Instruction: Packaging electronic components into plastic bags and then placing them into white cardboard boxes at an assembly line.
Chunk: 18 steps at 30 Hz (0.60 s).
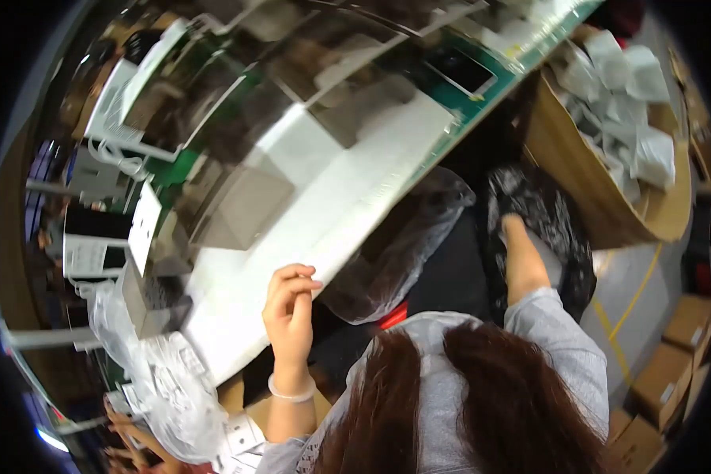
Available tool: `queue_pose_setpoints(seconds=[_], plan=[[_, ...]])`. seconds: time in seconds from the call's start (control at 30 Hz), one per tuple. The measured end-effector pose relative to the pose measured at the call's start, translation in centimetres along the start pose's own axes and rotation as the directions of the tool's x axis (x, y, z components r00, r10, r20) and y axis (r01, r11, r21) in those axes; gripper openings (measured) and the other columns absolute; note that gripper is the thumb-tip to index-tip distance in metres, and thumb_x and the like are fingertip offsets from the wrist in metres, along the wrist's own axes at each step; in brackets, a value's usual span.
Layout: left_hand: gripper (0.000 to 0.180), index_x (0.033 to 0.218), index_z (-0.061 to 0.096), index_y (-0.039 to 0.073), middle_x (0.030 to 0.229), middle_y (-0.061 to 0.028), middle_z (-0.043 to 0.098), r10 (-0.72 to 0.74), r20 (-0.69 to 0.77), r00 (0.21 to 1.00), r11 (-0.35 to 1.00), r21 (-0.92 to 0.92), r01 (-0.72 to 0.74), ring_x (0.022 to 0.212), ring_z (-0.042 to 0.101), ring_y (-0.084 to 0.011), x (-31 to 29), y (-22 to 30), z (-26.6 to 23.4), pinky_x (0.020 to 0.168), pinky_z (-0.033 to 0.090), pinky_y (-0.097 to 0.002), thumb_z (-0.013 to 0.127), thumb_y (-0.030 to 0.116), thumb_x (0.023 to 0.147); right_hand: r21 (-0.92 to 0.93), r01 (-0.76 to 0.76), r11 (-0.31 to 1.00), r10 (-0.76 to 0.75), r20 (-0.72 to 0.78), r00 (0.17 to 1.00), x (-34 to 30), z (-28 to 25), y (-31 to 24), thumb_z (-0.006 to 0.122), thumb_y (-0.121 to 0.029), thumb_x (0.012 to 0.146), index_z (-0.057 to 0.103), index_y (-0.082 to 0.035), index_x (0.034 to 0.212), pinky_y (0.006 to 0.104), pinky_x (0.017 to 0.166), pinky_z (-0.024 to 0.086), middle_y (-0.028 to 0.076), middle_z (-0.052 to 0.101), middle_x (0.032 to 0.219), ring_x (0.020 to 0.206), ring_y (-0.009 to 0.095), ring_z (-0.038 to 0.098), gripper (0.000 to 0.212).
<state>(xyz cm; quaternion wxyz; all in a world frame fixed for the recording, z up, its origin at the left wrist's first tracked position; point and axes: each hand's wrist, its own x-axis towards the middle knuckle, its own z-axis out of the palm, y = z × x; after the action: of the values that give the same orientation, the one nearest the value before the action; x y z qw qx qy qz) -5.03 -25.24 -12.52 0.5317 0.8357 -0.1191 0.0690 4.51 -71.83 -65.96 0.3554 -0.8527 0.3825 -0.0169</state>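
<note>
My left hand (291,312) is raised at the near edge of the white worktop (347,193), fingers loosely bent and apart, with nothing visible in it. A white bracelet (292,391) circles that wrist. My right hand (515,225) reaches down at a black plastic bag (541,193) below the table's edge. Its fingers are hidden, so whether they grip anything does not show. A greyish, smooth patch (547,257) shows beside that forearm in the bag. Left of the black bag hangs a clear plastic bag (387,280).
Across the table stand see-through panels (245,201) and white devices. A dark-screened tablet (462,73) lies on the green mat. To the right, a large carton (584,162) holds several white wrapped packages (652,154). Brown boxes (667,379) stack on the floor; clear bags (174,395) lie left.
</note>
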Motion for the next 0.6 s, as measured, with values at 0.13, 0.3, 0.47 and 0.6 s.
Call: queue_pose_setpoints(seconds=[0.13, 0.3, 0.47, 0.6], plan=[[0.019, 0.089, 0.064, 0.0, 0.102, -0.0124, 0.059, 0.364, -0.139, 0.921, 0.82, 0.516, -0.247, 0.095, 0.058, -0.0248, 3.2, 1.3, -3.0, 0.081, 0.047, -0.0321, 0.059, -0.011, 0.075, -0.21, 0.299, 0.931, -0.196, 0.404, 0.893, -4.2, -3.1, 3.2, 0.055, -0.031, 0.086, 0.061, -0.006, 0.118, 0.0419, 0.094, 0.046, 0.018, 0.059, 0.121, 0.111, 0.033, 0.057, 0.041], [0.041, 0.112, 0.06, 0.003, 0.121, -0.0149, 0.057, 0.461, -0.078, 0.884, 0.608, 0.753, -0.251, 0.111, 0.054, -0.0353, 10.5, 0.0, -5.5, 0.099, 0.04, -0.0425, 0.07, 0.0, 0.072, -0.225, 0.553, 0.803, -0.379, 0.524, 0.763, -10.5, -20.1, -0.2, 0.067, -0.023, 0.076, 0.067, 0.0, 0.107, 0.0392, 0.091, 0.047, 0.022, 0.066, 0.105, 0.1, 0.035, 0.063, 0.038], [0.045, 0.112, 0.06, 0.002, 0.128, -0.0135, 0.057, 0.396, 0.095, 0.913, 0.537, 0.783, -0.314, 0.124, 0.047, -0.0372, 12.7, -4.6, -4.9, 0.107, 0.032, -0.0479, 0.075, 0.012, 0.07, 0.311, 0.035, 0.95, -0.263, 0.733, 0.627, -20.0, -32.8, -18.4, 0.059, -0.005, 0.086, 0.056, 0.005, 0.12, 0.0321, 0.075, 0.057, 0.017, 0.067, 0.095, 0.082, 0.028, 0.069, 0.036], [0.033, 0.102, 0.065, 0.006, 0.125, -0.0102, 0.061, 0.605, 0.002, 0.796, 0.545, 0.728, -0.416, 0.121, 0.054, -0.0294, 8.5, -2.9, -1.4, 0.108, 0.034, -0.046, 0.073, 0.003, 0.07, 0.759, -0.242, 0.604, -0.657, 0.647, 0.387, -24.1, -29.3, -28.7, 0.064, -0.027, 0.088, 0.04, 0.0, 0.137, 0.0394, 0.081, 0.056, 0.022, 0.059, 0.115, 0.095, 0.034, 0.065, 0.06]])
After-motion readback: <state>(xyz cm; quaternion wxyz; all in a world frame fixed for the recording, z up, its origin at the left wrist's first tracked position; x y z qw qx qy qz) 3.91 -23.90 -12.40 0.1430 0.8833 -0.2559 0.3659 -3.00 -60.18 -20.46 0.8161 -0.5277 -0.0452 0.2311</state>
